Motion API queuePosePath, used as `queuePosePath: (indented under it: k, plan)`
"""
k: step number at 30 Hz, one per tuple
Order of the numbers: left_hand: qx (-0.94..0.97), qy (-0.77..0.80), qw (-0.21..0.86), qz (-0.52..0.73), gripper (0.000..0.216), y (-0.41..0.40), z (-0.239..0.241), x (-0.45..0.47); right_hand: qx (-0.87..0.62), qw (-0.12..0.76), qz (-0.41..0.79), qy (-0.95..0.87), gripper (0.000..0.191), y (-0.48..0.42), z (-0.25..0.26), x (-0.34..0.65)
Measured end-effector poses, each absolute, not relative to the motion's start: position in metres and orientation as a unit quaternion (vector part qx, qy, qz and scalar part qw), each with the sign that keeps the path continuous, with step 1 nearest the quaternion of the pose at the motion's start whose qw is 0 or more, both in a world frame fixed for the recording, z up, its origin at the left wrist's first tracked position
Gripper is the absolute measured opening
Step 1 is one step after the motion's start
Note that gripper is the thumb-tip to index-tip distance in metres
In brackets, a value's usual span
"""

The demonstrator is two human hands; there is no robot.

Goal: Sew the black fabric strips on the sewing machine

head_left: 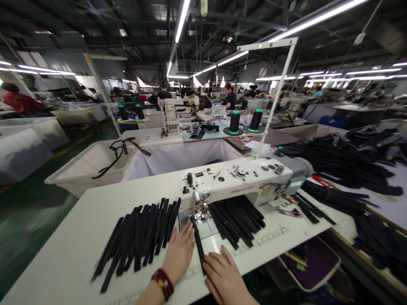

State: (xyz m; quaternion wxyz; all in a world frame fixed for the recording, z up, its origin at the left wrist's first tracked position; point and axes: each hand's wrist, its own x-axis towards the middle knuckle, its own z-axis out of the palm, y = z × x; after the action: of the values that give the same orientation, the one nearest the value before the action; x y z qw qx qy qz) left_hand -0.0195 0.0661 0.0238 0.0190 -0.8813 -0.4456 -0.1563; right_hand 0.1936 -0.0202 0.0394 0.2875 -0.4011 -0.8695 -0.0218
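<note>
A narrow black fabric strip runs from beneath the presser foot of a white sewing machine towards me. My left hand lies flat on the table just left of the strip, fingers stretched out and fingertips near the needle plate. The strip's near end is between the thumb and fingers of my right hand. A spread pile of black strips lies left of the needle area. More strips sit bunched beneath the machine arm.
Pink-handled snips and several loose strips lie right of the machine. Behind the table stand a white bin, thread cones and another sewing machine. Black pieces are heaped at right. People work further back.
</note>
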Motion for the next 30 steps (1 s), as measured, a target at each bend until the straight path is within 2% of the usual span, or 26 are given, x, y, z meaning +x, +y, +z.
queuePosePath:
  k: [6, 14, 20, 30]
  plan:
    - [-0.889, -0.433, 0.025, -0.149, 0.047, 0.064, 0.026, -0.02, -0.38, 0.31, -0.068, -0.869, 0.023, -0.021, 0.037, 0.196]
    - [-0.886, -0.435, 0.026, -0.161, 0.047, 0.075, 0.021, -0.023, -0.398, 0.305, -0.032, -0.865, 0.022, -0.007, 0.044, 0.189]
    - [-0.886, -0.431, 0.042, -0.168, 0.047, 0.085, 0.014, -0.025, -0.416, 0.338, -0.02, -0.844, 0.022, 0.008, 0.032, 0.183]
    - [-0.887, -0.414, 0.065, -0.194, 0.045, 0.095, 0.007, -0.028, -0.423, 0.308, -0.014, -0.852, 0.022, 0.034, 0.024, 0.178]
